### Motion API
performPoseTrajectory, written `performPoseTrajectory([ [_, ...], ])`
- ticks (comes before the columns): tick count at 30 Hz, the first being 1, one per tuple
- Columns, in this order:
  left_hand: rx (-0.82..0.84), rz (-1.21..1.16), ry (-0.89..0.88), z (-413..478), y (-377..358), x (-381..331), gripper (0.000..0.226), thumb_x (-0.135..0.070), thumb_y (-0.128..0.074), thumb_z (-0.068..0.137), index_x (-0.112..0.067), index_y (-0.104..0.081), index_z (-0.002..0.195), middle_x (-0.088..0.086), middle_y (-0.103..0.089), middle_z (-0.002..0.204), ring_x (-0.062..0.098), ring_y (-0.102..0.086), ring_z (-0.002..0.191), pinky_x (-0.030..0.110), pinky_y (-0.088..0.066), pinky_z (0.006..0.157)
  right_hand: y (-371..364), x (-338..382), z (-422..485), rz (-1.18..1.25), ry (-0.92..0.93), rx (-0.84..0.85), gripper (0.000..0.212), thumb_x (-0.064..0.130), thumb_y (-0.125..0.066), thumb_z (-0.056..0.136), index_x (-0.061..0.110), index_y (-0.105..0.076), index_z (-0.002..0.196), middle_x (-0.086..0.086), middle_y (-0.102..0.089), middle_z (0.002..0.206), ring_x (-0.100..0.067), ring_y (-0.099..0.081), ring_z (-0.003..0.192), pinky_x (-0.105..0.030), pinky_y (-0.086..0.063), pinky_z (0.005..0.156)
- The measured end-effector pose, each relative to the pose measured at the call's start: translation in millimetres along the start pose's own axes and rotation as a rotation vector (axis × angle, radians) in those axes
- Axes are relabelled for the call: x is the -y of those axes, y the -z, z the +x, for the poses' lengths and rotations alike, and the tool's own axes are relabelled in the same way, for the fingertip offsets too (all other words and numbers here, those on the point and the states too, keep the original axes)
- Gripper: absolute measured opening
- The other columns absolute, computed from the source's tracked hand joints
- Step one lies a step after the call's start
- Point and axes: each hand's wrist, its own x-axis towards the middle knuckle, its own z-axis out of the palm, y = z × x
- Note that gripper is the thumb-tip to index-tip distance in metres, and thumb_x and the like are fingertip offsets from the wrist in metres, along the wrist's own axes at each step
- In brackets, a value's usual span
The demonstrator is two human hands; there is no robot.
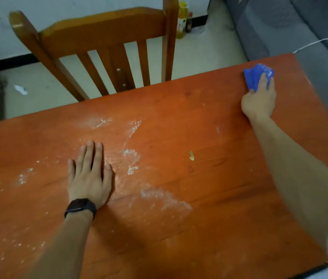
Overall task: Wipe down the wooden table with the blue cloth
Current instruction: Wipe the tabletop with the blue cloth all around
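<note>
My left forearm (62,244) comes in lowest and closest, at about 7 o'clock, with a dark watch (80,206) on the wrist. Past it my left hand (89,178) lies palm down on the wooden table (179,248), fingers straight and only slightly spread, holding nothing.

White powder (131,158) is smeared and scattered across the tabletop: specks at 8 and 9 o'clock, streaks just beyond my left fingertips, and a wider patch to the right of that wrist. Near the middle of the table, well apart from both hands, sits a small pale crumb (191,156).

At 11 o'clock a wooden chair (102,35) stands against the far edge of the table. At 12 o'clock, on the floor by the wall, there is a yellow bottle (182,19) with a smaller dark one beside it.

My right arm reaches out to 2 o'clock, where my right hand (259,101) grips the blue cloth (254,77). The cloth is bunched and lies on the table near the far right corner, with my fingers curled over it and my thumb against its left side. A grey sofa (300,23) stands beyond that corner.
</note>
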Motion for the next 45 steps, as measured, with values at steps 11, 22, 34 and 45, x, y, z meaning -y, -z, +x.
performPoseTrajectory([
  [11, 0.005, -0.049, 0.028, -7, 0, 1, 0.068, -0.053, -0.012, 0.096, -0.024, -0.005, 0.157, -0.006, -0.003, 0.163, 0.011, 0.000, 0.150, 0.046, -0.005, 0.122, -65, 141, -239, -0.004, 0.913, 0.556, 0.073, 0.017, -0.056, 0.088, 0.030, -0.024, 0.153, 0.001, -0.015, 0.162, -0.024, -0.020, 0.144, -0.041, -0.022, 0.116],
  [22, -0.006, -0.058, -0.002, -19, 3, 36, 0.064, -0.053, -0.012, 0.098, -0.029, 0.000, 0.156, -0.012, 0.006, 0.161, 0.003, 0.013, 0.147, 0.038, 0.010, 0.121, -44, 103, -159, -0.057, 0.334, 0.117, 0.065, 0.019, -0.047, 0.096, 0.019, -0.017, 0.154, -0.010, -0.020, 0.160, -0.034, -0.026, 0.140, -0.049, -0.030, 0.113],
  [34, 0.029, -0.132, -0.172, -6, 34, 73, 0.063, -0.046, -0.017, 0.093, -0.023, -0.038, 0.148, -0.003, -0.039, 0.153, 0.017, -0.036, 0.139, 0.039, -0.025, 0.114, -85, 177, -319, 0.470, 0.605, 0.563, 0.067, -0.005, -0.055, 0.084, 0.025, -0.047, 0.143, 0.002, -0.052, 0.142, -0.013, -0.049, 0.128, -0.022, -0.036, 0.109],
  [45, 0.100, -0.058, 0.077, 73, 66, 238, 0.063, -0.054, -0.006, 0.099, -0.030, 0.018, 0.152, -0.006, 0.026, 0.158, 0.013, 0.022, 0.146, 0.051, 0.008, 0.120, -96, 208, -241, 0.039, 0.109, 0.075, 0.074, 0.016, -0.051, 0.089, 0.017, -0.015, 0.154, -0.011, -0.030, 0.154, -0.033, -0.036, 0.136, -0.048, -0.035, 0.110],
])
